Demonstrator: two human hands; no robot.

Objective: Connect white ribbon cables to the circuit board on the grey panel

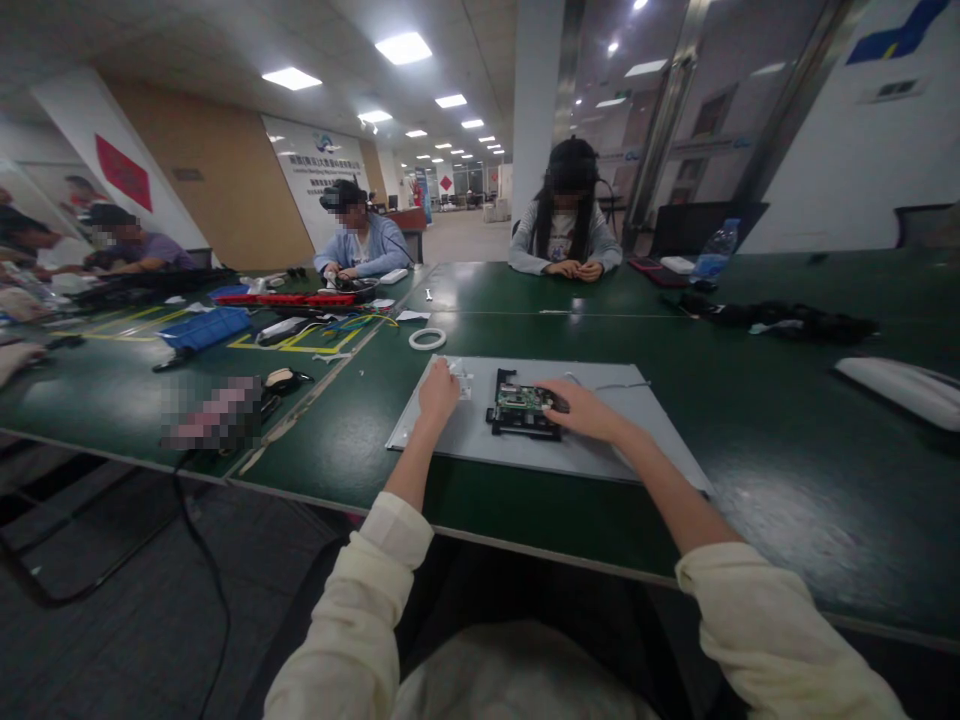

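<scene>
A flat grey panel [600,450] lies on the green table in front of me. On its middle rests a black bracket [517,432] carrying a green circuit board [517,398]. My right hand [576,408] comes from the right and grips the board's right edge, its fingertips partly hidden. Over the panel's left side my left hand [439,392] is closed, fingers curled in; whatever it holds is hidden. Just right of that hand is a small clear piece, perhaps a plastic bag [465,385]. A thin cable [626,385] runs along the panel's far right part.
A white tape roll [427,340] lies beyond the panel. To the left are a blue tray [206,328], a black cable [199,540] and tools. Two people sit across the table. A water bottle [716,250] and a white object [900,390] stand right.
</scene>
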